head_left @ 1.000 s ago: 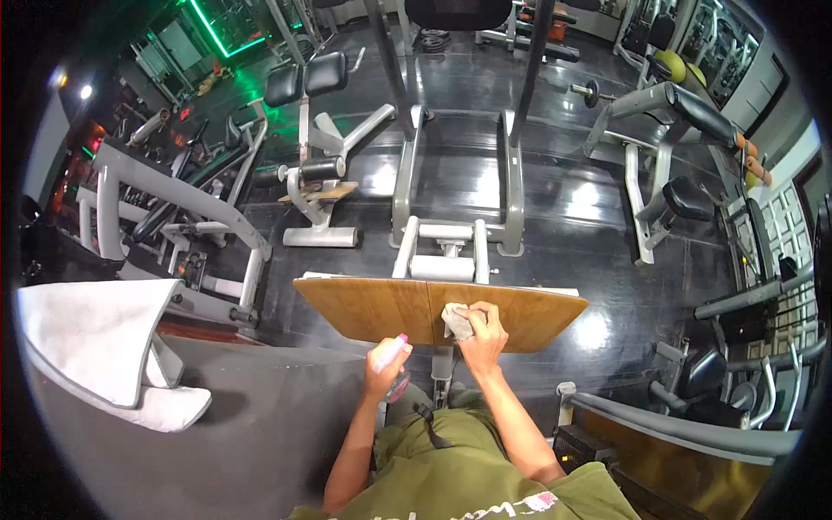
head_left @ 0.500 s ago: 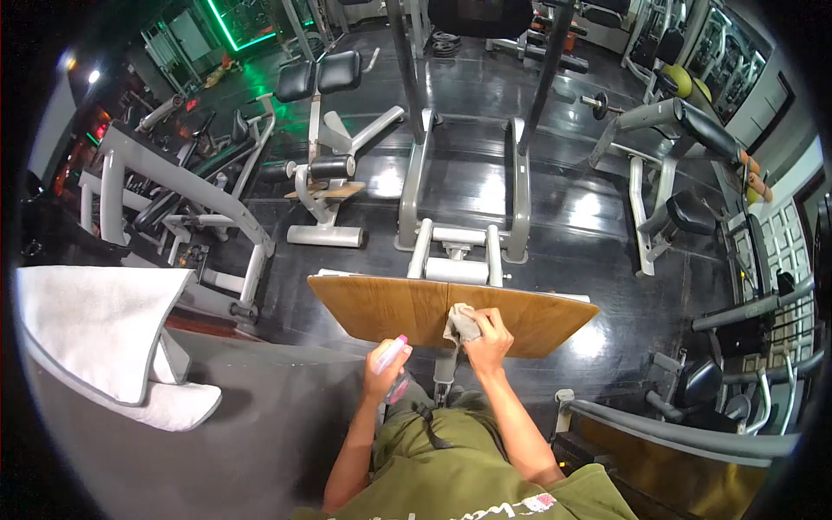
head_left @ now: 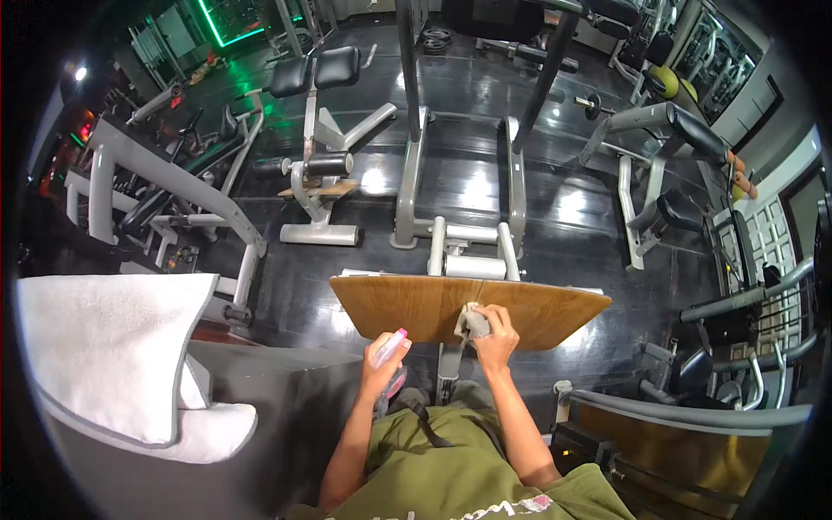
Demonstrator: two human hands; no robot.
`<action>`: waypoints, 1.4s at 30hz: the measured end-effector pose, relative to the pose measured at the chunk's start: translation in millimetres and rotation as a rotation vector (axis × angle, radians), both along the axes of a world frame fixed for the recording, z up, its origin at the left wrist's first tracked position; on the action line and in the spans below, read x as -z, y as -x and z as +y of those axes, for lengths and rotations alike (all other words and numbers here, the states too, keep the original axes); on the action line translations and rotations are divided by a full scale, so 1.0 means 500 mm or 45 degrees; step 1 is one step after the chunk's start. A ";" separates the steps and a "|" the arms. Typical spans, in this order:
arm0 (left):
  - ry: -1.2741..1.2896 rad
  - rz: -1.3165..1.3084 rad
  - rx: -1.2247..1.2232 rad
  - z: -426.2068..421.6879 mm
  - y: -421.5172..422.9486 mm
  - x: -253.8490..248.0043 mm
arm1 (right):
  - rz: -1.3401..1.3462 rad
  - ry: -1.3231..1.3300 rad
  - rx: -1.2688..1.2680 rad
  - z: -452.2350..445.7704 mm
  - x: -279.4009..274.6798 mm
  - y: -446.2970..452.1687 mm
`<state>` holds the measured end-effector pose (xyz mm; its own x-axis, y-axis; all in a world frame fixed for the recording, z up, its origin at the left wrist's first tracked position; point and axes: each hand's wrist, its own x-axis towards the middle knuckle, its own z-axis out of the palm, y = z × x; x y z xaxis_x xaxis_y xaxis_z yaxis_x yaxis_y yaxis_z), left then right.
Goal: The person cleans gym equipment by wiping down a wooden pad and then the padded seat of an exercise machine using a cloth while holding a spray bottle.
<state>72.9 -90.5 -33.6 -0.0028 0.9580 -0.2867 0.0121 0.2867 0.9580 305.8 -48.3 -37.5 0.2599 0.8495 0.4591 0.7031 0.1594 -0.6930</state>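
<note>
My left hand (head_left: 381, 364) is wrapped around a clear spray bottle (head_left: 387, 348) with a pink top. It is held in front of my body, near the lower left edge of a wooden board (head_left: 390, 305). My right hand (head_left: 496, 338) grips a bunched grey cloth (head_left: 472, 322), which touches the board around its middle. The board is brown with visible grain and is fixed to a grey metal machine frame (head_left: 472, 267). Part of the cloth is hidden by my fingers.
A white towel (head_left: 104, 347) hangs over a dark surface (head_left: 286, 407) at my left. Grey rails (head_left: 676, 412) stand close on my right. Ahead are a machine with black pads (head_left: 336, 68) and a bench with a black seat (head_left: 680, 211) on the dark floor.
The view has shifted slightly, so the board appears further right and the towel larger. My right hand has moved a little along the board with the cloth; my left still holds the bottle.
</note>
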 end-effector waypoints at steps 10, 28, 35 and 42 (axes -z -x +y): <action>-0.006 0.045 0.093 0.005 0.049 -0.026 | -0.026 -0.007 0.082 -0.009 0.022 0.033; -0.010 0.057 0.237 0.029 0.098 -0.015 | 0.068 -0.044 0.109 0.001 0.031 0.128; 0.028 0.086 0.212 0.030 0.107 -0.015 | 0.159 0.165 0.080 -0.020 0.027 0.153; 0.036 0.075 0.215 0.036 0.114 -0.001 | 0.144 0.067 0.052 -0.002 0.030 0.184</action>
